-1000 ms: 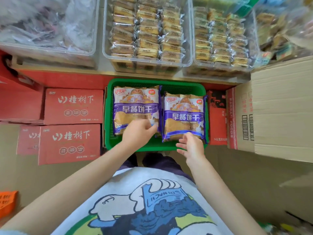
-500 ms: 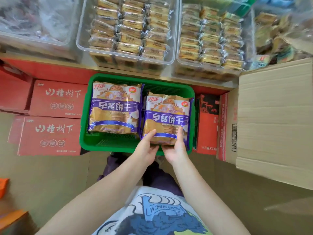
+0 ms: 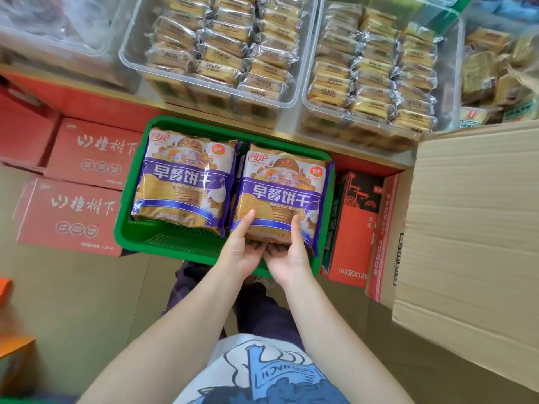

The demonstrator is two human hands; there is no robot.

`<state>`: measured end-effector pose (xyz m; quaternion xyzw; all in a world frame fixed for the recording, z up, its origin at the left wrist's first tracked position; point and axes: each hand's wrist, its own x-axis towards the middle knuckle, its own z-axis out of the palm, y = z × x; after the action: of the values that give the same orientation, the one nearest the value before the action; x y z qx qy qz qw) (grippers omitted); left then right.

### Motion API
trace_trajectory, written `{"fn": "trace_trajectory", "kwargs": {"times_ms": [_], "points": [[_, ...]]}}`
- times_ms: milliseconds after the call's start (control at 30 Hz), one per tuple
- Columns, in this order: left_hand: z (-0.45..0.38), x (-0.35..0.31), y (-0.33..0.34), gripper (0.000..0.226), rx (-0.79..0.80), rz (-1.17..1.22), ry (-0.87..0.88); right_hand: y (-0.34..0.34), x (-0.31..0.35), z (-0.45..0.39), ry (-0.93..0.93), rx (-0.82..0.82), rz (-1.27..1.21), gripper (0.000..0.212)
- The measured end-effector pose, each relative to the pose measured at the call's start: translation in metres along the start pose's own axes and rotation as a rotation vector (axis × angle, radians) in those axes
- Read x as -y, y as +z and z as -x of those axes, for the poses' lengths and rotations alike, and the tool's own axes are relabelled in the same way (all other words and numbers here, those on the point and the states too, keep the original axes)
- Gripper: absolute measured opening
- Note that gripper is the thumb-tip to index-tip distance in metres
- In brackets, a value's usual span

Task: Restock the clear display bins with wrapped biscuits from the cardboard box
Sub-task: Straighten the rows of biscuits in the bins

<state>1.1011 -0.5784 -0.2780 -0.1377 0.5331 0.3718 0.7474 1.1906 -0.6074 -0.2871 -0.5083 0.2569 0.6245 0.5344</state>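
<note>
Two biscuit packs [image 3: 183,182] sit side by side in our green basket [image 3: 175,246]; our left hand [image 3: 237,253] and right hand [image 3: 291,258] both grip the right pack [image 3: 281,193], thumbs on top, fingers curled beneath. Three clear bins [image 3: 280,103] line the shelf above, one cardboard box [image 3: 466,228] stands right.

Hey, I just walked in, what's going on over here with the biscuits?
A person is holding the right-hand purple biscuit bag with both hands, left hand and right hand gripping its near edge, in a green basket. A second bag lies beside it. Above, the clear bins are packed with wrapped biscuits. A cardboard box stands at right.
</note>
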Motion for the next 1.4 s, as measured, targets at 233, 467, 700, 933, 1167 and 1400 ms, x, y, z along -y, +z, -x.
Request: {"fn": "trace_trajectory", "kwargs": {"times_ms": [233,467,700,933,1167,1400], "points": [[-0.005,-0.005,-0.003,0.062,0.061,-0.047,0.001,-0.001,0.011,-0.003,0.051,0.000,0.216,0.083],[0.020,-0.015,-0.008,0.035,-0.061,-0.438,-0.038,0.009,0.063,0.061,0.093,0.085,1.007,0.037],[0.065,-0.056,-0.013,0.015,-0.169,-1.300,0.712,0.026,0.097,0.046,-0.863,-0.155,1.617,0.031],[-0.002,-0.119,-0.021,0.083,-0.306,-2.130,0.952,0.061,0.057,-0.008,-1.062,-0.234,2.063,0.061],[-0.018,-0.114,-0.026,0.110,-0.283,-2.261,0.830,0.044,0.039,-0.026,-1.047,-0.303,2.175,0.064],[-0.021,-0.114,-0.028,0.118,-0.288,-2.286,0.846,0.044,0.033,-0.027,-1.071,-0.293,2.184,0.064]]}}
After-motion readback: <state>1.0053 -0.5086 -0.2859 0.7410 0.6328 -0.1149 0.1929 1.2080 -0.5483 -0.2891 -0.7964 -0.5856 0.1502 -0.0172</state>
